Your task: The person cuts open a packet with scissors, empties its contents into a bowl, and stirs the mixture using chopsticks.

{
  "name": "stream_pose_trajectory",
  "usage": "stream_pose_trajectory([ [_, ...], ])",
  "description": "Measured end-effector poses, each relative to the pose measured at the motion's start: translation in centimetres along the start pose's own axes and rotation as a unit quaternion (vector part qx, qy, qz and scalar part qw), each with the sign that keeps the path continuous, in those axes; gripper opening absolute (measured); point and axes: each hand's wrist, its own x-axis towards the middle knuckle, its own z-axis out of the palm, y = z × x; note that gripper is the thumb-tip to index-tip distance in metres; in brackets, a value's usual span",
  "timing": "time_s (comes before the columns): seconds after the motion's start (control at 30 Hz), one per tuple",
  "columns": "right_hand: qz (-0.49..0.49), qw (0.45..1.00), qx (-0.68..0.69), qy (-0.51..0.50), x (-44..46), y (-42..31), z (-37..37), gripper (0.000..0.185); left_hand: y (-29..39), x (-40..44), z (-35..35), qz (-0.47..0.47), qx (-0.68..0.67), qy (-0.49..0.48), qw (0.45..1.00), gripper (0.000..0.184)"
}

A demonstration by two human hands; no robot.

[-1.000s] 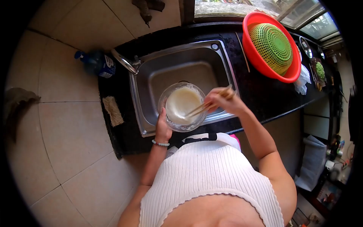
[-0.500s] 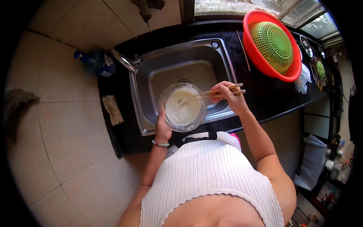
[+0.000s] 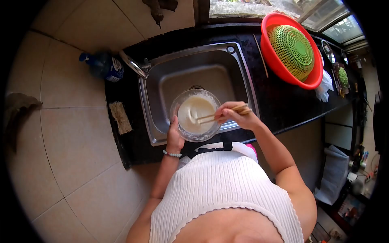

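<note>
A clear glass bowl (image 3: 216, 128) of creamy white batter (image 3: 190, 107) is held above the near part of the sink. My left hand (image 3: 174, 135), with a beaded bracelet at the wrist, grips the bowl's near left side; some fingers are hidden beneath it. Closed around a pair of wooden chopsticks (image 3: 208, 118) is my right hand (image 3: 237, 114), at the bowl's right rim. The chopstick tips dip into the batter, where a swirl shows.
Below the bowl lies a steel sink (image 3: 251, 89) with a faucet (image 3: 133, 65) at its left. A blue bottle (image 3: 107, 68) and a fibrous scrubber (image 3: 120, 117) are on the left. To the right, a red basin (image 3: 279, 69) holds a green colander (image 3: 293, 48); one thin stick (image 3: 260, 54) lies beside it.
My right hand has moved slightly toward me and left, bringing the chopsticks to a different slant in the batter. My left hand and the bowl stay nearly in place.
</note>
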Motion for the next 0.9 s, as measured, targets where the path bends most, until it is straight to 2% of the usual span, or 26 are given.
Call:
stream_pose_trajectory([
  [0.03, 0.033, 0.999, 0.011, -0.027, -0.2, -0.5, 0.1, 0.022, 0.0, 0.0, 0.1, -0.001, 0.0, 0.004, 1.0, 0.047],
  [0.1, 0.012, 0.993, 0.087, 0.075, 0.4, -0.2, -1.6, 0.021, -0.1, 0.0, -0.3, -0.001, 0.0, -0.008, 1.0, 0.046],
  [0.17, -0.012, 0.998, -0.005, 0.064, 0.7, 0.2, -0.1, 0.021, -0.2, 0.0, -0.1, 0.0, -0.003, -0.009, 1.0, 0.046],
  [0.27, 0.066, 0.997, -0.026, -0.001, 0.3, -1.4, -0.9, 0.021, -0.1, 0.1, 0.2, 0.008, -0.002, -0.004, 1.0, 0.045],
  [0.37, 0.024, 0.996, -0.01, 0.081, 1.2, -1.2, -0.7, 0.023, -0.4, 0.1, -0.2, 0.019, 0.008, -0.012, 1.0, 0.045],
  [0.4, 0.021, 1.0, -0.014, 0.01, 0.9, -1.1, 0.4, 0.024, -0.4, 0.3, -0.1, 0.02, 0.009, -0.013, 1.0, 0.045],
  [0.43, 0.058, 0.997, -0.008, -0.044, 0.7, -1.9, 1.3, 0.024, -0.4, 0.4, -0.1, 0.021, 0.011, -0.013, 1.0, 0.045],
  [0.5, 0.102, 0.994, -0.038, 0.012, 1.1, -3.1, -1.4, 0.025, -0.1, 0.3, -0.2, 0.011, -0.002, -0.008, 1.0, 0.045],
  [0.53, 0.062, 0.993, -0.047, 0.093, 1.7, -2.7, -2.0, 0.025, -0.1, 0.2, -0.3, 0.004, -0.009, -0.004, 1.0, 0.046],
  [0.57, -0.002, 0.993, -0.045, 0.105, 1.9, -2.0, -1.8, 0.024, -0.1, 0.1, -0.3, 0.002, -0.004, -0.003, 1.0, 0.046],
  [0.63, -0.043, 0.995, -0.077, -0.039, 1.4, -1.2, 0.2, 0.022, -0.1, 0.4, -0.3, 0.004, 0.004, -0.004, 1.0, 0.046],
  [0.67, 0.053, 0.997, -0.004, -0.048, 1.0, -2.1, 0.9, 0.021, 0.0, 0.5, -0.4, 0.005, 0.001, -0.005, 1.0, 0.046],
  [0.7, 0.099, 0.995, -0.017, -0.011, 1.1, -2.8, -0.5, 0.022, 0.0, 0.5, -0.5, 0.007, -0.002, -0.004, 1.0, 0.046],
  [0.77, 0.048, 0.988, -0.062, 0.129, 1.8, -2.7, -1.9, 0.022, -0.1, 0.1, -0.3, 0.006, -0.003, 0.001, 1.0, 0.046],
  [0.8, -0.026, 0.99, -0.062, 0.12, 1.9, -1.7, -0.7, 0.024, -0.1, 0.1, -0.1, 0.005, -0.001, 0.003, 1.0, 0.046],
  [0.9, 0.03, 0.993, -0.092, -0.066, 1.0, -3.3, 1.0, 0.025, -0.2, 0.6, -0.1, 0.007, 0.0, 0.008, 1.0, 0.045],
])
